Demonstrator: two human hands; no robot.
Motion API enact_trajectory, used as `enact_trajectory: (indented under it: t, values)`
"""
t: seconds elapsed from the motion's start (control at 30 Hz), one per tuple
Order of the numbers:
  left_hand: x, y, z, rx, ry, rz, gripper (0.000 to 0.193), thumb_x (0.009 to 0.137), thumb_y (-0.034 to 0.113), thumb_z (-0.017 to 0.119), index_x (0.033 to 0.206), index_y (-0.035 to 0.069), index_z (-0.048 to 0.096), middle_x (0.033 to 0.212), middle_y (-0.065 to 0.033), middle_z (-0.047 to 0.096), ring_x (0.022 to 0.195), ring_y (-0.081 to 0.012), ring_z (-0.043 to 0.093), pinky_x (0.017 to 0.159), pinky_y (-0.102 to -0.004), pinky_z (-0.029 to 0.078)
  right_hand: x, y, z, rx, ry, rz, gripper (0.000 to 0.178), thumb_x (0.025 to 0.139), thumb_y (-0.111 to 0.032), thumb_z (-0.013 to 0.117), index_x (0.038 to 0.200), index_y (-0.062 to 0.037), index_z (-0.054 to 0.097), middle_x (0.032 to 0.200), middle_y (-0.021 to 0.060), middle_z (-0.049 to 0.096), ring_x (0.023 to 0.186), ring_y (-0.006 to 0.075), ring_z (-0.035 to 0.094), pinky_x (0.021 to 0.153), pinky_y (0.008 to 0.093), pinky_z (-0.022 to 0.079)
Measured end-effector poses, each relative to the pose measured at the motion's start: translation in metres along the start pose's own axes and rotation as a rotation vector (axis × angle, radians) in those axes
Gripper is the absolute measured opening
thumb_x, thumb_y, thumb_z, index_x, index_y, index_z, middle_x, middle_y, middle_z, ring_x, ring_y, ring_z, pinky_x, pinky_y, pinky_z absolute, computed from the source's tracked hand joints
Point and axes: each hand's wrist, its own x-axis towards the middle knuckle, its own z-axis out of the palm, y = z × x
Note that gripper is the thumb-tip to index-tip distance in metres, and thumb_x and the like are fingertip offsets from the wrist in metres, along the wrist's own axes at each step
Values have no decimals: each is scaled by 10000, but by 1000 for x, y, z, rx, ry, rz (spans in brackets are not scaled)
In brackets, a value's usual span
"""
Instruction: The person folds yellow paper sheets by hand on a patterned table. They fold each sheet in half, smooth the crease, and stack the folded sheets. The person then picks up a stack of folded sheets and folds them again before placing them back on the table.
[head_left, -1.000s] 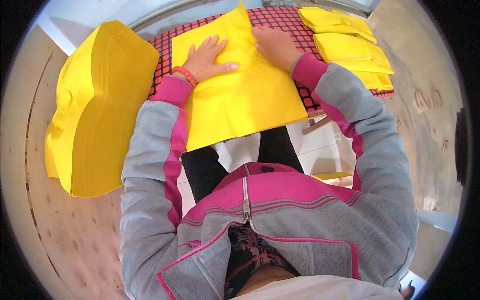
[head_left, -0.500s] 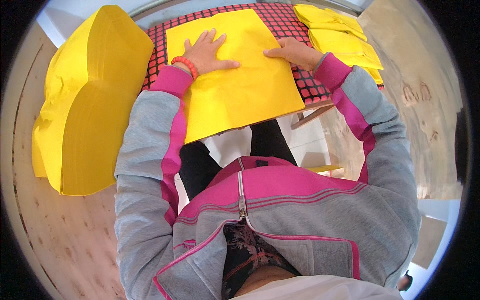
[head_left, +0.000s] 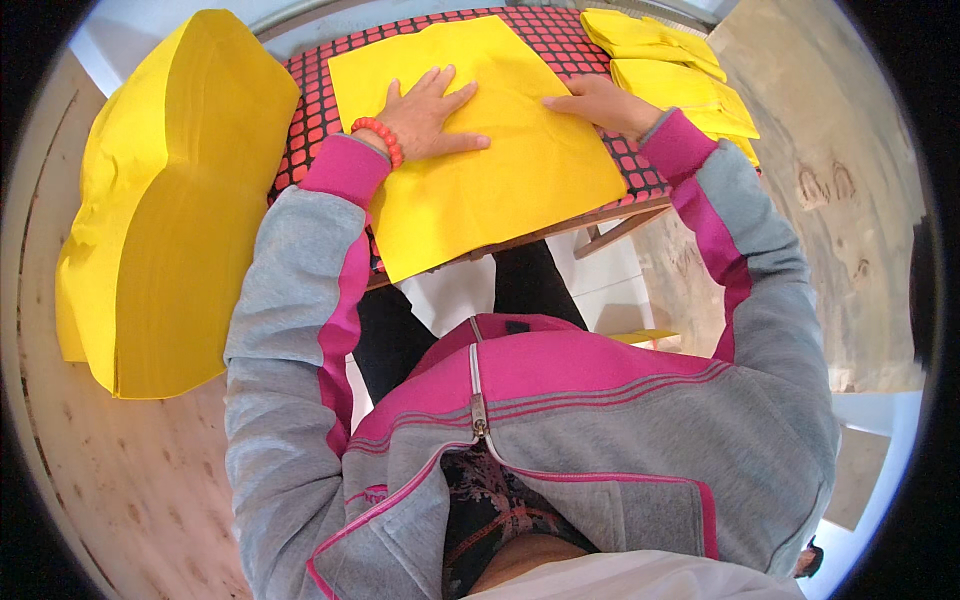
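Observation:
A large yellow fabric-like sheet point(head_left: 480, 195) lies on a padded table, its near edge a little past the table's front edge. Flat on its upper left part rests my left hand point(head_left: 425, 115), fingers spread, with a red bead bracelet at the wrist. My right hand point(head_left: 605, 105) is at the sheet's right edge, thumb on top and the other fingers curled at the edge, partly hidden. It appears to pinch that edge. Whether the sheet is one layer or several I cannot tell.
The table has a black cover with red squares point(head_left: 300, 130). A tall folded stack of yellow sheets point(head_left: 170, 230) stands on the wooden board point(head_left: 150, 480) at left. Folded yellow bundles point(head_left: 680, 95) lie at the far right, beside another wooden board point(head_left: 800, 230).
The sheet has turned slightly and its near end has shifted to the right. Both hands have moved a little rightward with it.

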Motion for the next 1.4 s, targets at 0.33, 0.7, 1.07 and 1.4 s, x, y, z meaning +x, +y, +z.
enact_trajectory:
  t: [0.33, 0.7, 1.07, 1.4]
  values:
    - [5, -14, -1, -226, 11, -40, 1072, 739, 833, 590, 1557, 180, 358, 1622, -202, 253, 1527, -343, 183, 1166, -670, 129, -29, 17, 33, -856, 461, -558, 126, 865, -178, 655, 876, -69, 593, 831, 107, 656, 674, 227, 663, 576, 328, 535]
    - [1, -11, -4, -104, -15, -68, 1029, 746, 746, 676, 1546, 170, 379, 1616, -221, 257, 1519, -365, 201, 1166, -665, 141, 35, 25, -19, 550, -188, 252, 520, 966, -516, 611, 1234, -71, 645, 1103, 16, 712, 942, 118, 685, 866, 271, 541]
    - [1, -9, -9, -118, -5, -74, 1017, 742, 734, 687, 1520, 139, 414, 1582, -224, 307, 1499, -369, 243, 1142, -698, 167, 106, 8, -20, 268, -101, 75, 346, 959, -376, 665, 1112, -66, 672, 964, -7, 721, 791, 78, 672, 723, 267, 542]
    - [0, -1, -13, -58, 84, -47, 1003, 741, 719, 697, 1499, 116, 437, 1573, -213, 325, 1484, -368, 275, 1138, -682, 207, 79, -2, 22, -1093, 692, -996, 46, 851, -137, 606, 885, -138, 575, 859, 48, 578, 780, 206, 657, 665, 376, 533]
